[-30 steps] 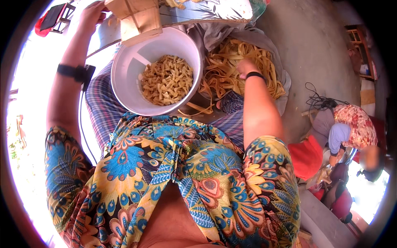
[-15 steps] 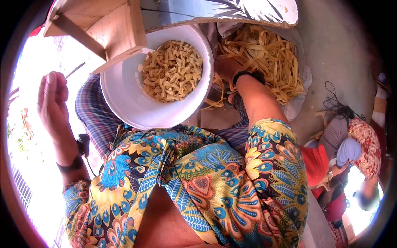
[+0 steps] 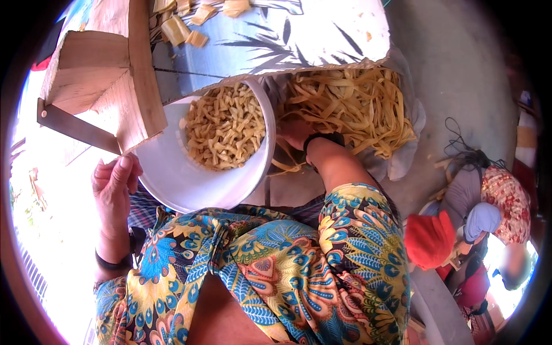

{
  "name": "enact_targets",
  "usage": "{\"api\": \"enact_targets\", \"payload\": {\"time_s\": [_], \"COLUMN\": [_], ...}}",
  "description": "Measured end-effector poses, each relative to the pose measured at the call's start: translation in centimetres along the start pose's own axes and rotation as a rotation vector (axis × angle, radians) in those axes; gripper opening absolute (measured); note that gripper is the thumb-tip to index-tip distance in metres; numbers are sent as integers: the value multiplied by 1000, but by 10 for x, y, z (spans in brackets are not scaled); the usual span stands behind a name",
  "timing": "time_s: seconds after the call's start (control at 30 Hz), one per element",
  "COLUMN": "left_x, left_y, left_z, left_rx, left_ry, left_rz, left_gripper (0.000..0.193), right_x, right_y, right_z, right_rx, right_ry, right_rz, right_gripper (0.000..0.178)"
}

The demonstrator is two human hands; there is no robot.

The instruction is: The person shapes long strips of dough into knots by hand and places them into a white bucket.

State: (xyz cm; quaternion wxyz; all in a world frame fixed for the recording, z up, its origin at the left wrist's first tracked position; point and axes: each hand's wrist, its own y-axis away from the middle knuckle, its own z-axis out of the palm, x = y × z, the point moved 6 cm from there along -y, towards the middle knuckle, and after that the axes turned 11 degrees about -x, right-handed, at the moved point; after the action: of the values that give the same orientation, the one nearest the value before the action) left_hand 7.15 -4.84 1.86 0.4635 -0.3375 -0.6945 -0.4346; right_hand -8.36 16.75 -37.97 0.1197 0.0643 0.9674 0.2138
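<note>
My left hand [image 3: 116,179] is raised at the left with its fingers curled and pressed together; whatever lies in them, if anything, is hidden. Its fingertips are at the lower end of a dark flat metal bar [image 3: 79,129], which is fixed to a wooden block [image 3: 129,106]. My right hand [image 3: 297,133] reaches down between the white bucket [image 3: 201,192] and a pile of long, flat, tan strips [image 3: 351,109]. The fingers of that hand are mostly hidden in shadow. Inside the bucket lie many short, twisted tan pieces [image 3: 227,129].
A board [image 3: 310,37] with a printed leaf pattern overhangs the bucket and the strips; several flat tan pieces [image 3: 175,30] lie on it. Grey cloth [image 3: 411,141] surrounds the strips. On the right are a seated person [image 3: 506,198], a red cloth item [image 3: 429,240] and dark cables [image 3: 468,150].
My left hand has moved to the metal bar's end, and its fingers have curled in. The view has shifted, bringing more of the board into sight. My right hand stays by the strips.
</note>
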Motion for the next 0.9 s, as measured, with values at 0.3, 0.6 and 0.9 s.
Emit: {"api": "enact_targets", "payload": {"time_s": [0.3,0.6,0.9], "left_x": [-6,-22,-19], "left_y": [5,7,3], "left_z": [20,19,22], "left_rx": [-95,-153,-132], "left_ry": [16,38,-14], "left_rz": [48,-13,-94], "left_gripper": [17,18,20], "right_x": [37,183,100], "right_y": [8,129,107], "right_z": [-33,-102,-119], "right_rx": [-314,-272,-408], "right_ry": [-70,-301,-310], "right_rz": [379,902,773], "right_gripper": [28,31,93]}}
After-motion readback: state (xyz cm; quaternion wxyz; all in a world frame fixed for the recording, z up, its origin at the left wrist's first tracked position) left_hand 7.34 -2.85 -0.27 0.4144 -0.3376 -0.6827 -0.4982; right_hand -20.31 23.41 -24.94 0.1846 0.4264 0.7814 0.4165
